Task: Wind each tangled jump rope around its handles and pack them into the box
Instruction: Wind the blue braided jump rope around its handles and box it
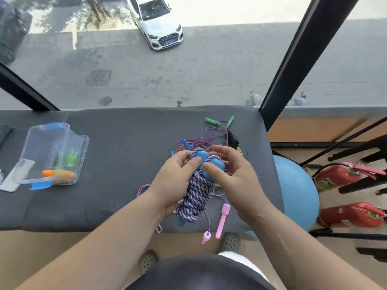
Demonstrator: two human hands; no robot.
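Note:
Over the grey table (117, 164) I hold a jump rope with two blue handles (209, 166) and a thick purple-and-white braided cord (194, 195) wound round them. My left hand (176, 181) grips the wound bundle from the left, thumb on a handle. My right hand (236, 176) pinches the cord between the handle tops. Behind my hands lies a tangle of thin ropes (205, 141) with green handles (213, 121). A rope with pink handles (222, 218) hangs over the table's near edge. The clear plastic box (54, 153) stands at the left, holding green and orange handles.
The box's lid (12, 181) lies beside it at the far left. A blue exercise ball (295, 193) sits right of the table, with two red fire extinguishers (347, 174) and black stands beyond it. A window with black frames runs along the table's far edge.

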